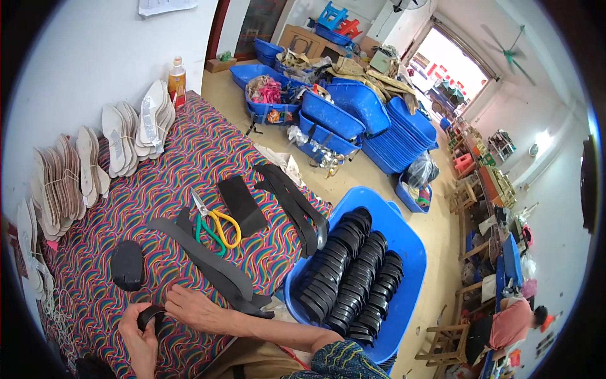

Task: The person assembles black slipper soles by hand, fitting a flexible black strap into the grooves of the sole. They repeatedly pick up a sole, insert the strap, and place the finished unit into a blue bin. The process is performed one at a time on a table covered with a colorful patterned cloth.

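Near the table's front edge, my left hand [139,338] is closed round a black curved piece [150,316], its thumb on the near side. My right hand [189,308] is at the piece's right edge, fingers curled and pressed together against it; its fingertips are partly hidden. A black oval pad [127,265] lies just beyond my hands. To its right, long dark strips [208,256] stretch across the patterned cloth. Scissors [214,221] with one yellow and one green handle rest beside them, next to a black rectangular sheet [242,205]. More black strips [293,205] hang toward the table's right edge.
Bundles of pale insole shapes [120,139] stand along the wall with a bottle [177,79]. Right of the table, a blue basin [410,259] holds rows of black curved pieces [353,271]. Stacked blue tubs [398,139] stand beyond. A person [505,325] sits at the far right workbench.
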### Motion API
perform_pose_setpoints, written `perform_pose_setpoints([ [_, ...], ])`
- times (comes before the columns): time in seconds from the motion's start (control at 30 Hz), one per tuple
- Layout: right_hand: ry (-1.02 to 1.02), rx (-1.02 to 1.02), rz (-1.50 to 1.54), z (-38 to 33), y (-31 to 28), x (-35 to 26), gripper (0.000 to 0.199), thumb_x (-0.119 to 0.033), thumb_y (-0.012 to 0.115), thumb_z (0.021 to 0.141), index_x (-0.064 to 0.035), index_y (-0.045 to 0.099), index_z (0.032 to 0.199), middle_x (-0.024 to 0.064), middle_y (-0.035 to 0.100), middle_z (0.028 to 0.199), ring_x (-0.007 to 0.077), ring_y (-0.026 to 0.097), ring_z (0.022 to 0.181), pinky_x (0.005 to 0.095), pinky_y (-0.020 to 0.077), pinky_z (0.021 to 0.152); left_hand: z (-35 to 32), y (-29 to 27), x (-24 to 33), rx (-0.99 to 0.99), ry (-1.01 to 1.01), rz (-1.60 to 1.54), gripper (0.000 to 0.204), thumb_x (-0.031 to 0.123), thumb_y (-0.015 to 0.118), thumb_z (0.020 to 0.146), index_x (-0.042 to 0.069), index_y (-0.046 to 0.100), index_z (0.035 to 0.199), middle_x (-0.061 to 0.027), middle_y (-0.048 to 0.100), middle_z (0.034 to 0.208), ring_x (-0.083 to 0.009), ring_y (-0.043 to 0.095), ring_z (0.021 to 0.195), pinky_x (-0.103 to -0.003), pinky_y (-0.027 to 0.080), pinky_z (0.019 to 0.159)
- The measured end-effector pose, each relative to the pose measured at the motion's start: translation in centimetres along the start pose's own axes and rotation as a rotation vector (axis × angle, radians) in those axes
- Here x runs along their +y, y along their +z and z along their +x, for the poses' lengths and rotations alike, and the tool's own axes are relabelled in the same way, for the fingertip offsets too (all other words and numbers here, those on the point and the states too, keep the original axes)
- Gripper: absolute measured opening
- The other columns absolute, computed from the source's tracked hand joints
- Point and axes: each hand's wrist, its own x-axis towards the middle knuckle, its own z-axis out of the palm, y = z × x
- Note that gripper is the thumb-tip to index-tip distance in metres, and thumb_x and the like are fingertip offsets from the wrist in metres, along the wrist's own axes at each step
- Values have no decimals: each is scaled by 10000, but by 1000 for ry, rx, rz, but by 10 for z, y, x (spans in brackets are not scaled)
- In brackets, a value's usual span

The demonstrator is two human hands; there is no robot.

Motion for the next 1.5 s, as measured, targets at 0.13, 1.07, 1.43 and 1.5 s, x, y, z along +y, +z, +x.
perform_pose_setpoints([
  [0.13,50,63,-96,-2,12,-5,187,-121,681,817,-34,517,837,102,465,815,271,505,795,355,462,635,5,-2,6,-15,-67,-22,158,-119,609,796,-46,610,937,-79,541,726,-144,491,651,-274,389,592],
  [1.07,175,147,-56,-12,30,-21,189,-162,661,894,-17,556,834,122,522,791,293,549,771,400,475,608,-3,-16,16,-108,166,103,265,-115,566,742,-14,616,982,-190,634,938,-379,642,874,-395,479,769],
  [1.43,173,79,83,-35,9,-33,192,-191,611,934,-23,553,860,118,536,832,292,555,858,393,477,707,-15,-12,12,-67,139,98,294,-107,584,708,-10,668,973,-150,596,848,-305,604,799,-357,453,719],
  [1.5,218,27,226,-47,-6,-36,245,-247,580,977,-27,576,869,88,571,807,251,585,811,375,476,686,-25,-19,19,-72,104,93,289,-106,587,708,-6,679,963,-135,582,826,-278,586,787,-340,445,704],
])
